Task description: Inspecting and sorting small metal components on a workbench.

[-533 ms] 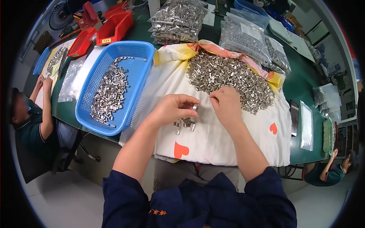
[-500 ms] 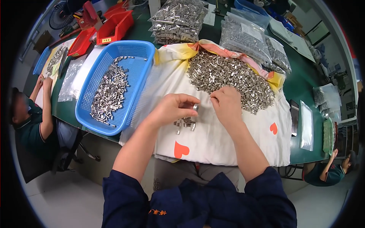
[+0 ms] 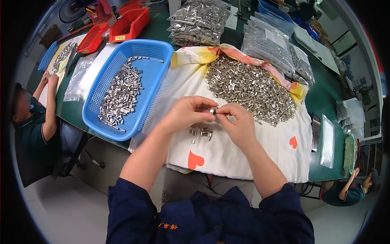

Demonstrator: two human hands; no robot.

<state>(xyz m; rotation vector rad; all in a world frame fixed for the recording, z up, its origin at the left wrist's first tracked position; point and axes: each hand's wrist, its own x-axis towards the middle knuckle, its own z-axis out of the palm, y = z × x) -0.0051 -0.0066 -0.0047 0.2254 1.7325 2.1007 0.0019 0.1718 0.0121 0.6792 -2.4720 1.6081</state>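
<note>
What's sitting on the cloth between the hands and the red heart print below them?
In the head view, a small cluster of loose metal sleeves lies on the white cloth, just under the left hand and right hand, above the red heart.

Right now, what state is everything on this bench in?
Left hand: fingers pinching a small metal sleeve.
Right hand: fingers on the same sleeve.
Loose sleeves: scattered on the white cloth.
Big pile: heaped on the cloth.
Blue basket: partly filled.
Clear bags: packed full.
</note>
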